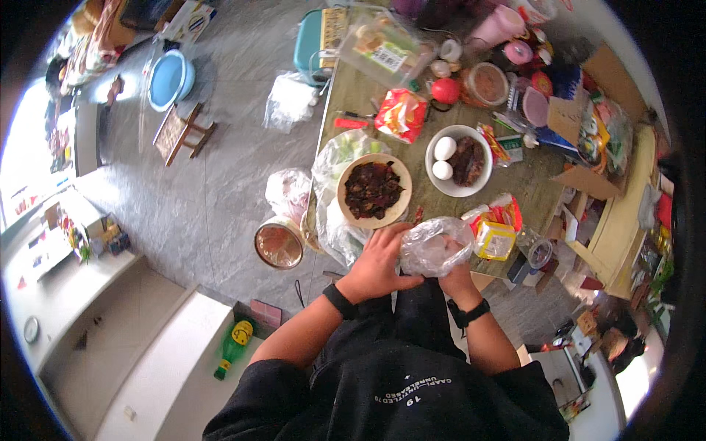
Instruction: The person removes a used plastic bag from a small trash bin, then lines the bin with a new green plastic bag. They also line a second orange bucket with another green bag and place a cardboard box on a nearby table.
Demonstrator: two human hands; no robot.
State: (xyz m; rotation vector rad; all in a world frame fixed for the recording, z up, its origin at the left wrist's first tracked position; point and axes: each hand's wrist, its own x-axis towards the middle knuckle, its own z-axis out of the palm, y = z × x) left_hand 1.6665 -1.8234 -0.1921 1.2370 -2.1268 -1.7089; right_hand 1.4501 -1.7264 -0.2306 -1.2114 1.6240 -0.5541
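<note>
A crumpled clear plastic bag (pixel 434 246) is at the table's near edge. My right hand (pixel 457 278) holds it, and its fingers show only dimly through the film, so I cannot tell whether they are inside or behind it. At the bag's left side is my left hand (pixel 375 263), fingers stretched out and thumb close to the plastic. Just beyond the left fingertips stands a cream bowl (pixel 341 192) of dark cooked food (pixel 373 191). To its right, a white bowl (pixel 459 192) has two white eggs (pixel 444 149) and a dark brown piece of food (pixel 467 162).
Red-and-yellow packets (pixel 401 115) lie on the table (pixel 412 140), and a yellow-and-white pack (pixel 494 241) sits right of the bag. Jars and a cardboard box (pixel 588 180) crowd the far right. A bin (pixel 279 245) stands left; farther off are a stool (pixel 179 134) and blue basin (pixel 171 79).
</note>
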